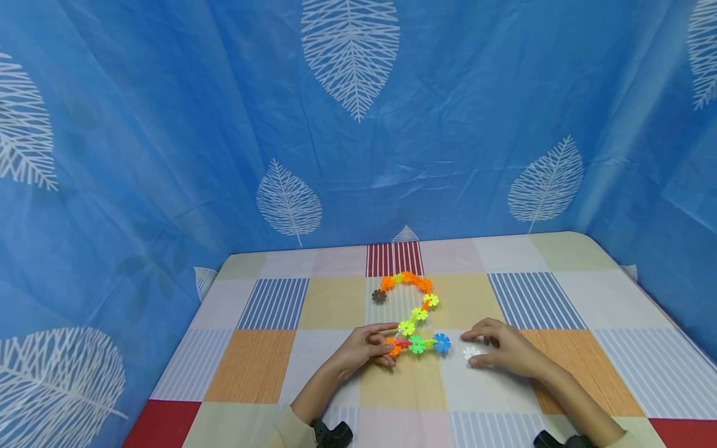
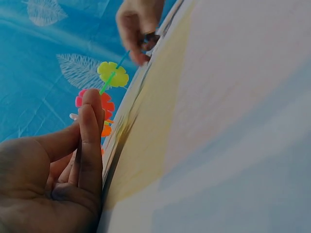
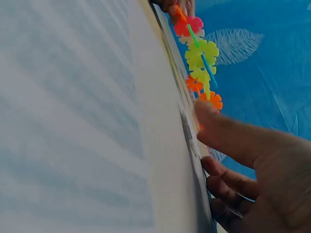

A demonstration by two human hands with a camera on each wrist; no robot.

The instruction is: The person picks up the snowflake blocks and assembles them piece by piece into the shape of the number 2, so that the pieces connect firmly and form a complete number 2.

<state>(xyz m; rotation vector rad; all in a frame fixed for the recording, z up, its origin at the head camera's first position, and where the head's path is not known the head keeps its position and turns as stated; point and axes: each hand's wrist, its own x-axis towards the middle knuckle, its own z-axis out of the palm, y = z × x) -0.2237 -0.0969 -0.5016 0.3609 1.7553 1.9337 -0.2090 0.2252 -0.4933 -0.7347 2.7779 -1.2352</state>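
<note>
A chain of interlocking plastic snowflake discs (image 1: 417, 345) curves over the table in orange, yellow, green and other colours. Its near row ends in a blue disc (image 1: 442, 343) on the right, and a dark brown disc (image 1: 379, 297) forms the far end. My left hand (image 1: 370, 348) pinches the chain at the orange disc (image 1: 394, 346) on the near left. To the right of the chain lies a loose white disc (image 1: 469, 353). My right hand (image 1: 504, 350) is at it, thumb by its near edge and fingers spread apart; in the right wrist view the thumb (image 3: 233, 136) hides the contact.
A patchwork-patterned cloth (image 1: 325, 386) covers the table. Blue curtains (image 1: 448, 124) with white leaf prints hang behind the table and at both sides. Dark wrist devices (image 1: 333, 434) sit on both forearms.
</note>
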